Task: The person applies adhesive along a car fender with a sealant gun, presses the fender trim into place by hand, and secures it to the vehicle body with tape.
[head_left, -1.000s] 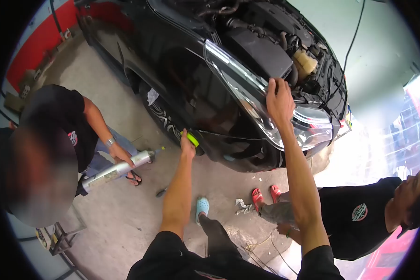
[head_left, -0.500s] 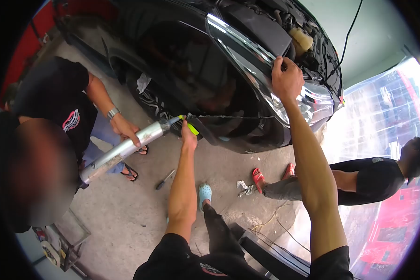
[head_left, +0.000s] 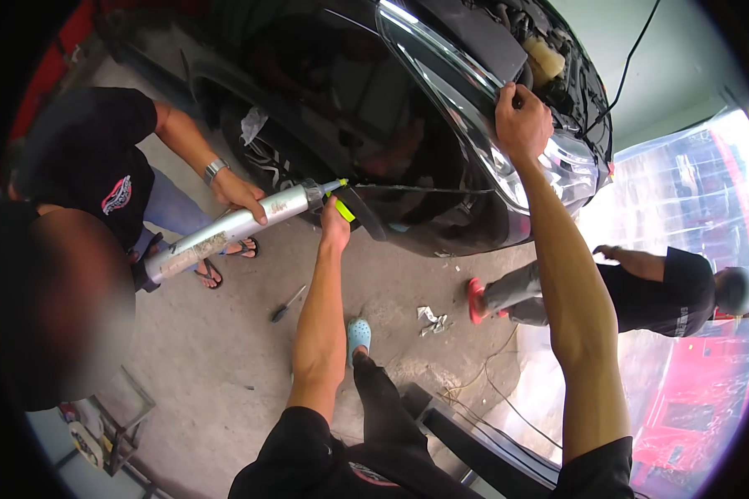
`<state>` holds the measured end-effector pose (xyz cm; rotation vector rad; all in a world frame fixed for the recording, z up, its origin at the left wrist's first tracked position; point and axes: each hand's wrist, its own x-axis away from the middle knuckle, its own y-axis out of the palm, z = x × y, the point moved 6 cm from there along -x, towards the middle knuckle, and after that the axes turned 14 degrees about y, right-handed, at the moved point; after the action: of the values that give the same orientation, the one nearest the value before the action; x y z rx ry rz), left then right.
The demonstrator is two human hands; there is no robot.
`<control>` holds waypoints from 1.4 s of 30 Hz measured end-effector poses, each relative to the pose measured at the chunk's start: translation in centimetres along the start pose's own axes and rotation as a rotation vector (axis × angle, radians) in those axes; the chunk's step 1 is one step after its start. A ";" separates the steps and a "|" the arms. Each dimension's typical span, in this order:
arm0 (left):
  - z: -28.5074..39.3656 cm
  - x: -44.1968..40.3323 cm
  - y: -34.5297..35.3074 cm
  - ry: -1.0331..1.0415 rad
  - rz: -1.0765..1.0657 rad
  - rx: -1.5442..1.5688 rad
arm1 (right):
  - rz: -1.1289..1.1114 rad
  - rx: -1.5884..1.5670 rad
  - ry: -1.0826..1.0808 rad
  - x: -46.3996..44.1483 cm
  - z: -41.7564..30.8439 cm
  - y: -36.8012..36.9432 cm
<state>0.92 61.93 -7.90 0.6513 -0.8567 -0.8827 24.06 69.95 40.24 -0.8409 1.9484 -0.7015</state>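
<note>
Left hand (head_left: 334, 226) wraps yellow-green object (head_left: 344, 210) at bumper edge (head_left: 369, 219), perhaps steadying it for silver tube (head_left: 212, 237) in co-worker's hand (head_left: 240, 195); right hand (head_left: 523, 126) curls at headlight (head_left: 495, 166), likely bracing, grip unclear.

The glossy black car body (head_left: 333, 125) is gleaming. The long cylindrical metal gun (head_left: 245, 220) is showing silver with brownish blotches, its small tip (head_left: 342, 182) yellow-green. A small fluorescent yellow-green piece (head_left: 345, 211) is standing out brightly. The hole-dotted clog (head_left: 359, 334) is showing pale blue, the open sandal (head_left: 474, 303) red, the concrete floor (head_left: 216, 341) mottled grey.
</note>
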 end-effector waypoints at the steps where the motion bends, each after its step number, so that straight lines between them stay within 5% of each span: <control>1: -0.1 0.2 -0.2 -0.001 0.010 -0.012 | -0.017 -0.003 -0.001 0.0 0.3 0.2; 26: 2.5 2.5 -0.3 0.003 -0.085 0.070 | 0.116 -0.038 -0.005 2.7 0.0 -0.1; 32: 1.9 1.5 -1.9 -0.010 -0.123 0.095 | 0.175 -0.136 -0.146 4.4 -1.6 -1.3; 35: 3.2 2.4 -1.4 -0.012 -0.102 0.077 | 0.097 -0.032 0.049 3.4 -0.5 -0.3; 42: 3.1 2.6 -1.1 -0.023 -0.095 0.056 | 0.106 -0.046 0.042 3.6 -0.7 -1.0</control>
<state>-1.17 58.70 -6.26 0.7366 -0.8792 -0.9560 22.29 66.70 39.52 -0.7493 2.0374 -0.6182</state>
